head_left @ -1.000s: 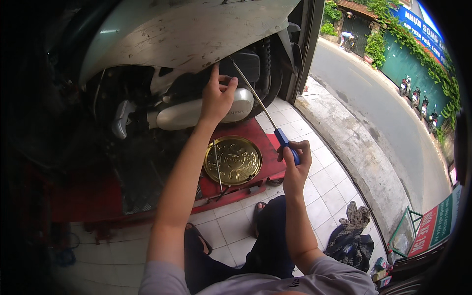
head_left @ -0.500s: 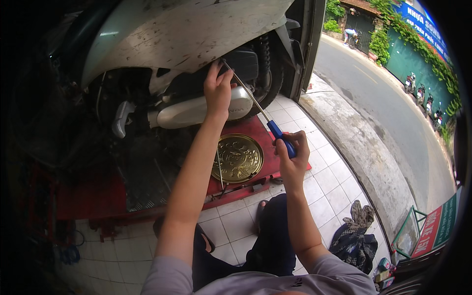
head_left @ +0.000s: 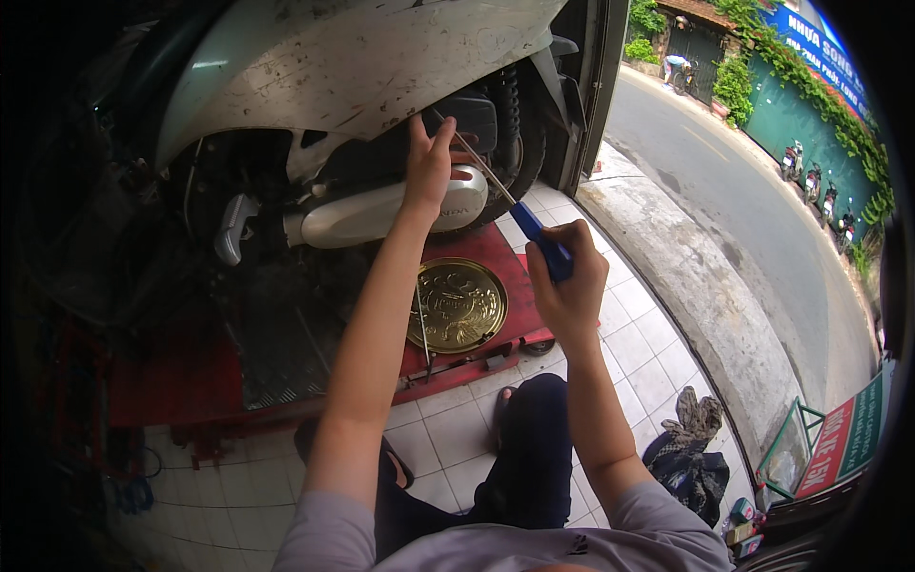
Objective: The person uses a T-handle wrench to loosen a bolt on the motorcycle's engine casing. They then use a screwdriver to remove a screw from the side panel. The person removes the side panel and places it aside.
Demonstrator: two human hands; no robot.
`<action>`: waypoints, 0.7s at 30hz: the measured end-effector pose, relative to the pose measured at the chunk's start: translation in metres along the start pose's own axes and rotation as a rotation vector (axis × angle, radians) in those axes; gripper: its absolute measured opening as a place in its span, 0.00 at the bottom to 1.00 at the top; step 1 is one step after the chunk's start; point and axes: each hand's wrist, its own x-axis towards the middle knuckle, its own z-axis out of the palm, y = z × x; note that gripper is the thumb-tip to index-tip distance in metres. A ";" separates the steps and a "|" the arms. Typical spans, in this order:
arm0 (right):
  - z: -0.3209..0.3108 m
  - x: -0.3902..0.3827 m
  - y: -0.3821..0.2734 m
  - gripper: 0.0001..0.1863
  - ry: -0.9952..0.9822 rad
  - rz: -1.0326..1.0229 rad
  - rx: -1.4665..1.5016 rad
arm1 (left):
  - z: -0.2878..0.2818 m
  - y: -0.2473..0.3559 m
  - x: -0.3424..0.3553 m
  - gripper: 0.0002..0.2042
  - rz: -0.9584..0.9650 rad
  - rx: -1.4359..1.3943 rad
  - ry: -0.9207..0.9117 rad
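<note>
My right hand (head_left: 572, 286) grips the blue handle (head_left: 538, 229) of a long screwdriver, whose metal shaft (head_left: 494, 179) slants up to the lower edge of a scuffed silver scooter panel (head_left: 353, 67). My left hand (head_left: 429, 172) is at that edge beside the shaft, fingers apart and touching the panel; whether any finger bears on the shaft is unclear. Below the panel are a dark housing (head_left: 472, 119), a silver transmission cover (head_left: 353, 214) and a footrest (head_left: 233, 229).
A red lift platform (head_left: 172, 381) carries a round gold tray (head_left: 462, 305) and a thin rod (head_left: 422, 334). A dark cloth heap (head_left: 686, 477) lies on white tiles beside a doorway, near a sign stand (head_left: 829, 448). Across the road are a person (head_left: 679, 71) and parked motorbikes (head_left: 791, 162).
My right hand and the screwdriver handle have moved upward, toward the scooter. My left hand's fingers have shifted slightly along the panel edge, beside the shaft.
</note>
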 end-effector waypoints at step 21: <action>0.006 0.030 -0.010 0.10 -0.072 -0.083 -0.109 | -0.007 -0.002 0.035 0.35 -0.039 0.477 0.083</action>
